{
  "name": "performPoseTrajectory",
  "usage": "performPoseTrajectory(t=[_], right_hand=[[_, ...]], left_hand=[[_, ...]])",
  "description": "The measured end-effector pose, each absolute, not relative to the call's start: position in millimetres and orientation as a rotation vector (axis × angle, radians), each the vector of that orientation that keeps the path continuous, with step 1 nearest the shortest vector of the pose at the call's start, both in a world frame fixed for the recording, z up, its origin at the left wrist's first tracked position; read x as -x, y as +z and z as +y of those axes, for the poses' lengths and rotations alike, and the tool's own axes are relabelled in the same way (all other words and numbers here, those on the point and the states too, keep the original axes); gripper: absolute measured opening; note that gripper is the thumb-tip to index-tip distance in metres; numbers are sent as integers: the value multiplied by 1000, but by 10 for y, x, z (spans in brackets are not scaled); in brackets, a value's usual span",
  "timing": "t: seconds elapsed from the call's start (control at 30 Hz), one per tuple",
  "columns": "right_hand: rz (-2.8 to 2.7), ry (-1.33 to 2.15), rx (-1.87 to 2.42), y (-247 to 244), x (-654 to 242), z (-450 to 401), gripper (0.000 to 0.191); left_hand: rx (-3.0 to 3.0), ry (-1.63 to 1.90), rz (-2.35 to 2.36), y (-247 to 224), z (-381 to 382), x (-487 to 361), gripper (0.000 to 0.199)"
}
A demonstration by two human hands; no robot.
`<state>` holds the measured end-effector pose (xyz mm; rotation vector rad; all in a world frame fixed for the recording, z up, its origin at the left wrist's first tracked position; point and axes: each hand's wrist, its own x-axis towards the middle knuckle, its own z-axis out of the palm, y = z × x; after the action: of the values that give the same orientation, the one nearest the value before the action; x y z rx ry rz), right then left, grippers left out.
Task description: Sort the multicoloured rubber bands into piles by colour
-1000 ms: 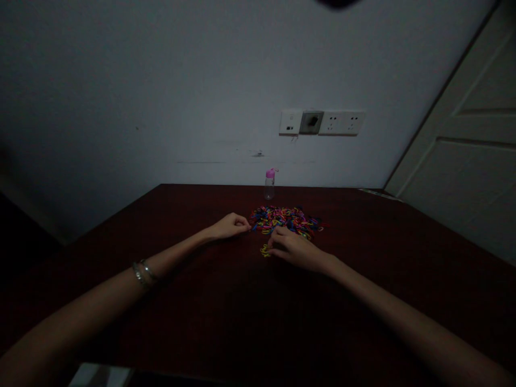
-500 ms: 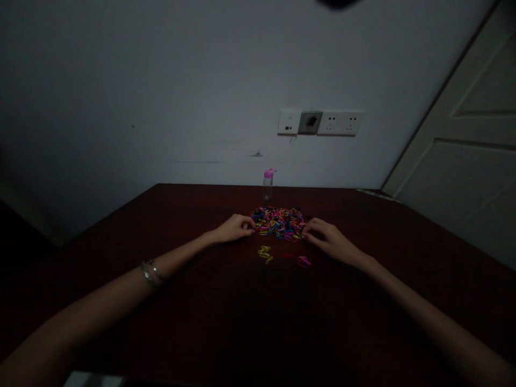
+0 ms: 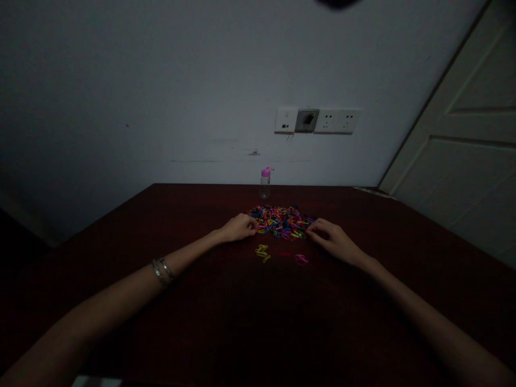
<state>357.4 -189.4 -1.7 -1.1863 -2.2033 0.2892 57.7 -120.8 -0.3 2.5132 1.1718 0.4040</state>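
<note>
A pile of small, brightly coloured loops, like rubber bands by their look, lies on the dark red-brown table. At the pile's left edge is my left hand, its fingers curled inward and closed; what they hold, if anything, is hidden. My right hand touches the pile's right edge, thumb and forefinger pinched together. Anything in that pinch is too small to name. Nearer to me lie a few yellow loops, a faint red loop and a small pink group.
Behind the pile stands a clear bottle with a pink cap, close to the wall. Wall sockets sit above it, and a pale panelled door is at the right. A whitish object shows at the bottom left edge.
My left hand has moved slightly right, and its fingers are curled tighter. My right hand has shifted a little right along the pile's edge. The view has turned slightly.
</note>
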Motion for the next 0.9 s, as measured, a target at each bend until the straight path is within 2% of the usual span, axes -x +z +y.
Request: performPoseTrajectory(t=[0.6,0.9], right_hand=[[-2225,273,1171,-43,-3606,-1869,20],[-2231,269,1162,-27,-3597,-1883,20]], left_hand=[[-2473,384,1137,60,-1172,-579,16],[-2225,222,922,160,-1451,-518,23]])
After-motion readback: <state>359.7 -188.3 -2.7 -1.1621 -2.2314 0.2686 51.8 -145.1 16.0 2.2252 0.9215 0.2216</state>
